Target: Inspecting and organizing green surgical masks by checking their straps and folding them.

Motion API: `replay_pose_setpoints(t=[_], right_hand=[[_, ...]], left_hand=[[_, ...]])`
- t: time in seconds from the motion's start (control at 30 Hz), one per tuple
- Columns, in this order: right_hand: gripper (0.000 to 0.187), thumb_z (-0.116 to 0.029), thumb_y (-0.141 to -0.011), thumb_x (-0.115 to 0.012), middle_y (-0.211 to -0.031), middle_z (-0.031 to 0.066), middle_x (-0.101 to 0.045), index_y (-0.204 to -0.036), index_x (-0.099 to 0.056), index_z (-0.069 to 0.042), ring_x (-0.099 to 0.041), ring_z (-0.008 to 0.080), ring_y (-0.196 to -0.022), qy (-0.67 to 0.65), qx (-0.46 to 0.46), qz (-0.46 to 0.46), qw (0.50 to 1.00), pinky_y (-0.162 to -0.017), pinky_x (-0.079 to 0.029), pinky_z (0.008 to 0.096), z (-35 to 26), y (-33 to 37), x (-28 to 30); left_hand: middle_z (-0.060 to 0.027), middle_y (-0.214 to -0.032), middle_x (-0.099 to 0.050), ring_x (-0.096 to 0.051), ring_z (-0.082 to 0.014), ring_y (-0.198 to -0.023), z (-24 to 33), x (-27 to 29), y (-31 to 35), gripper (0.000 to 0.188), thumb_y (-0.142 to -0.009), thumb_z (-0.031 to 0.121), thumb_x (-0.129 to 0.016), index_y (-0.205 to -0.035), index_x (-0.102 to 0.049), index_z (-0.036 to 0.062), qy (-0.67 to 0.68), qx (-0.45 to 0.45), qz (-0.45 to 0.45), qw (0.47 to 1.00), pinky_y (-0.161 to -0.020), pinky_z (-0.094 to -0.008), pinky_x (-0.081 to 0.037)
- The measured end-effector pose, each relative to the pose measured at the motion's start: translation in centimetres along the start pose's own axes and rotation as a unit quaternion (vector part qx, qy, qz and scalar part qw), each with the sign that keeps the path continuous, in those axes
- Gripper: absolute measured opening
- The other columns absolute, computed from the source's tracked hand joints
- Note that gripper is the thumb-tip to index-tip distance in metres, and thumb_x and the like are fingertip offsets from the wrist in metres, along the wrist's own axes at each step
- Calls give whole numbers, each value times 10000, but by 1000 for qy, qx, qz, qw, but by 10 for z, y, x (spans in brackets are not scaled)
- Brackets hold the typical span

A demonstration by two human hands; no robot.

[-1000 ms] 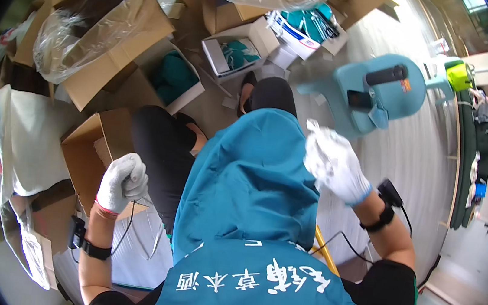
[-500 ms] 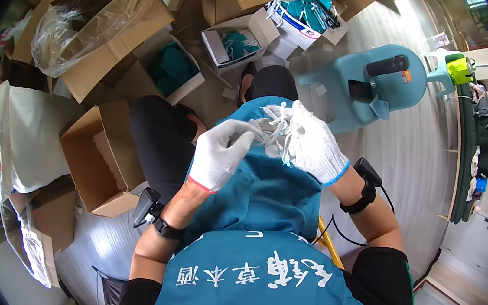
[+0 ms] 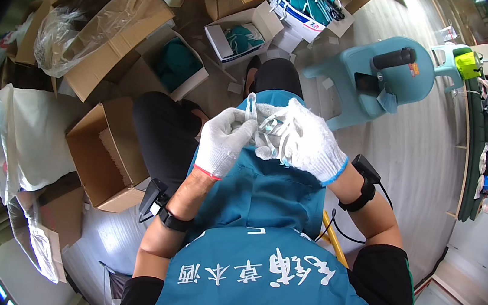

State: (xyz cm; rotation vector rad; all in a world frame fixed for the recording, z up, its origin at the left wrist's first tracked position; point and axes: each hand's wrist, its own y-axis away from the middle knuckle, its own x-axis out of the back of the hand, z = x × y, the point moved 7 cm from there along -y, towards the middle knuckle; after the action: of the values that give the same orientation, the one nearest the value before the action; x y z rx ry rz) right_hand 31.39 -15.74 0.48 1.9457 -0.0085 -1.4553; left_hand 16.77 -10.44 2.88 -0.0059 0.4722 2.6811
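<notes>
While gloved hands meet, clear wrapper (image 3: 267,126) lies between.

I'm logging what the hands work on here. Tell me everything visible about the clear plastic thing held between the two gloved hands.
The clear plastic piece is small, thin and see-through, with glossy crinkled folds and a narrow strip poking up at its top. It sits bunched between the left hand and right hand, both in white knit gloves, pinched by fingertips above the teal apron. Its exact shape is too crumpled to tell.
</notes>
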Motion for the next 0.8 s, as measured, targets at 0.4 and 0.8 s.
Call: replay_pose_setpoints(t=[0.4, 0.8], right_hand=[[443, -350, -1019, -476, -1192, 146, -616, -1269, -522, 13, -640, 216, -995, 676, 239, -45, 696, -892, -552, 345, -12, 18, -38], [313, -301, -1032, -462, -923, 9, -603, -1221, -573, -77, -574, 76, -803, 589, 213, 20, 779, -651, -486, 221, -5, 7, -9]], left_hand=[[20, -619, -469, -390, -33, -547, 23, 4, 9, 172, -825, -1, -685, -977, -606, 20, -193, -177, 145, 954, -525, -210, -392], [-94, -718, -647, -688, -180, -651, 11, -22, -5, 138, -917, 86, -605, -1030, -593, 7, -195, -86, -30, 977, -626, -280, -551]])
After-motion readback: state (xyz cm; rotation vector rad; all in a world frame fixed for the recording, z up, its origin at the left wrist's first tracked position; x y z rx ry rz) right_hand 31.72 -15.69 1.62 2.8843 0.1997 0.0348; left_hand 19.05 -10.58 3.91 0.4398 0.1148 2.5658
